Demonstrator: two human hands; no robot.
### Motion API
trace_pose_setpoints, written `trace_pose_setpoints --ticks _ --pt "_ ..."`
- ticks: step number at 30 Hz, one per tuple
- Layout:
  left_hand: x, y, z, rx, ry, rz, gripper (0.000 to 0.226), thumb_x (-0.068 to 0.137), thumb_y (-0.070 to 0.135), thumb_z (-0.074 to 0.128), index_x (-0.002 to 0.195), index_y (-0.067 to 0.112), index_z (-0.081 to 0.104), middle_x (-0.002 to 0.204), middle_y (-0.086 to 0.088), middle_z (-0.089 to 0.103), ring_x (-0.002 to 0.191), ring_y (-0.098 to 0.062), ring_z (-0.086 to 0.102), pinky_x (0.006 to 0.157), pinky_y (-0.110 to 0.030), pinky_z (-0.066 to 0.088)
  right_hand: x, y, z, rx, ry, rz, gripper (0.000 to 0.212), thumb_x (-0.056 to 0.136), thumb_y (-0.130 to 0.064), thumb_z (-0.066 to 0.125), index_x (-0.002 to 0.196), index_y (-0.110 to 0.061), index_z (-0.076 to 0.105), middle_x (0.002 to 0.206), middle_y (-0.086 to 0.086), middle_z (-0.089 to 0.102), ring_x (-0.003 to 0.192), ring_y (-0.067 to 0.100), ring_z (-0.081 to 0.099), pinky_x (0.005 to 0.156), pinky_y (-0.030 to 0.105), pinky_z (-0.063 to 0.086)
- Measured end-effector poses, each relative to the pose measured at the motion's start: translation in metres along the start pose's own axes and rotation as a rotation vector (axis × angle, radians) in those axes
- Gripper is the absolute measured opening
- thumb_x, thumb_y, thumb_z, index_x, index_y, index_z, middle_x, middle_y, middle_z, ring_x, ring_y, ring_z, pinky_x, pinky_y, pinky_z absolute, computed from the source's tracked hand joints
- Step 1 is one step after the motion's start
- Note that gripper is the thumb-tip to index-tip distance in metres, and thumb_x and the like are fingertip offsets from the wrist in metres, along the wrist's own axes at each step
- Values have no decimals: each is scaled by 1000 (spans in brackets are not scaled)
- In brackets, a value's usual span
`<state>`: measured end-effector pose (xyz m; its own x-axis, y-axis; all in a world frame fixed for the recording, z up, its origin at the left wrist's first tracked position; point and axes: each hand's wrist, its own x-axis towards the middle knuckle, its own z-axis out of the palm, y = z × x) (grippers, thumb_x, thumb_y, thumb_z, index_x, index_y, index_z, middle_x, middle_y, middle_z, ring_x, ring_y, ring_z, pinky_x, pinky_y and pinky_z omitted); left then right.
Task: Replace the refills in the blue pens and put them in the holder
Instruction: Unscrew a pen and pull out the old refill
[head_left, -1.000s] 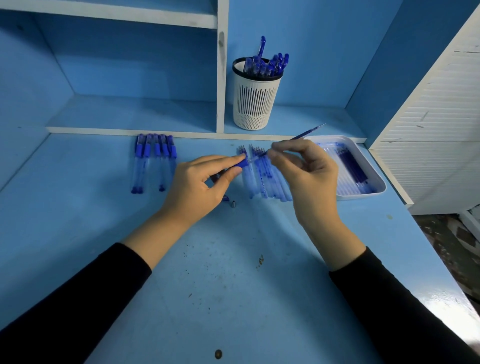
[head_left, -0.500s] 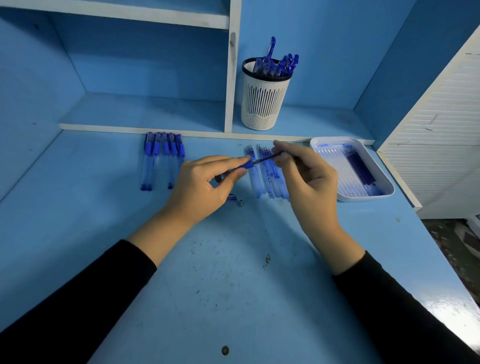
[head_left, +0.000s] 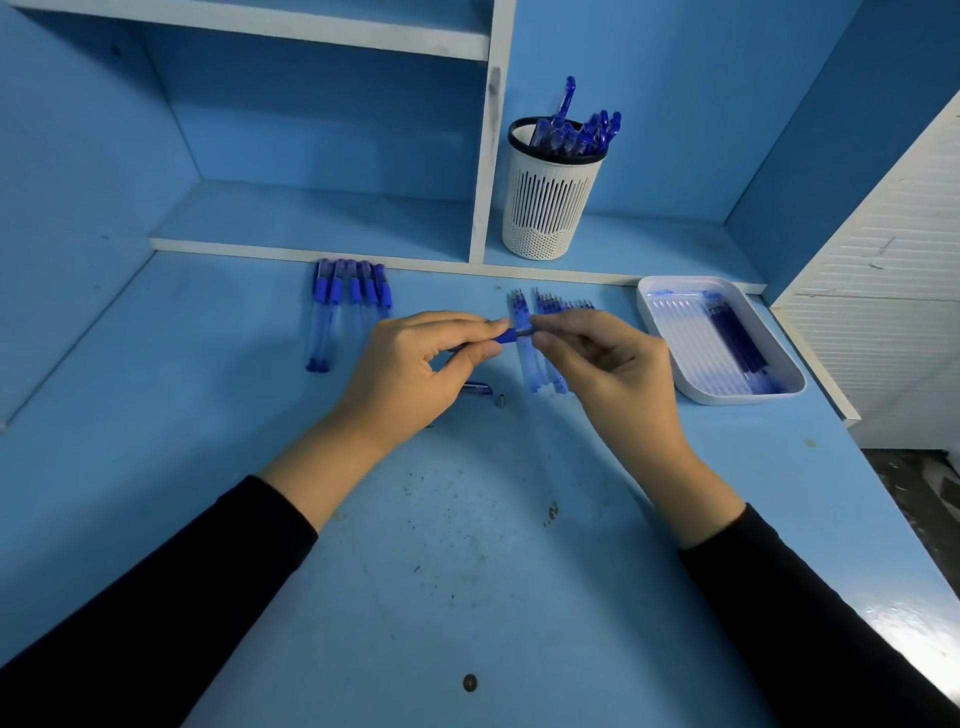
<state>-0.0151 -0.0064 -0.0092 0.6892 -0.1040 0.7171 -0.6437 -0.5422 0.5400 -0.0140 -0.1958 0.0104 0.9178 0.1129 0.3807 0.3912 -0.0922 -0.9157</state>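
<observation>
My left hand grips a blue pen barrel by its grip end, above the desk. My right hand pinches the short bit of refill still sticking out of that barrel, fingertips almost touching the left ones. On the desk under the hands lie a pen cap and a small metal tip. A row of several capped blue pens lies to the left. Loose refills lie behind my right hand. The white slotted holder on the shelf holds several blue pens.
A white tray with clear and dark refills sits at the right. A white shelf divider stands just left of the holder. White louvred panel borders the desk's right side. Dirt specks and a small brown spot mark the near desk.
My right hand has moved left towards the left hand, and the refill has slid into the barrel; only a short end shows now. The left hand has stayed in place.
</observation>
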Motion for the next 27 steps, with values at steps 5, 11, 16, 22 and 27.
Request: trace_pose_setpoints --ticks 5,11,16,22,27 --pt "-4 -3 -13 -11 15 -65 21 86 9 74 107 6 74 106 8 70 98 -3 68 90 -18 52 -2 -1 -3 32 39 113 10 87 -7 70 94 -13 73 83 1 74 76 9 64 68 18 50" --pt "-10 -3 -24 -30 -1 -123 23 86 8 73 109 7 73 106 8 70 96 -2 69 87 -17 53 -12 11 1 -391 -180 -52 13 81 -15 77 94 -13 74 81 -9 69 75 8 62 74 13 47" --pt "-17 -2 -30 -23 -42 -109 19 86 7 73 105 7 75 104 10 70 94 -1 69 85 -17 53 -14 16 6 -544 -299 -221 11 83 -5 73 93 -10 73 82 1 67 73 11 58 71 18 48" --pt "-19 1 -32 -18 -58 -105 21 85 7 74 106 8 75 103 10 71 94 0 68 85 -15 52 -12 -3 6 -91 7 0 8 83 0 71 87 -7 71 81 1 71 71 6 64 69 14 46" --pt "-19 3 -31 -21 -67 -107 21 85 7 74 105 8 75 103 12 70 93 -1 68 84 -14 51 -12 -9 6 92 18 66 7 83 1 71 86 -5 70 77 -2 71 66 6 61 62 15 45"
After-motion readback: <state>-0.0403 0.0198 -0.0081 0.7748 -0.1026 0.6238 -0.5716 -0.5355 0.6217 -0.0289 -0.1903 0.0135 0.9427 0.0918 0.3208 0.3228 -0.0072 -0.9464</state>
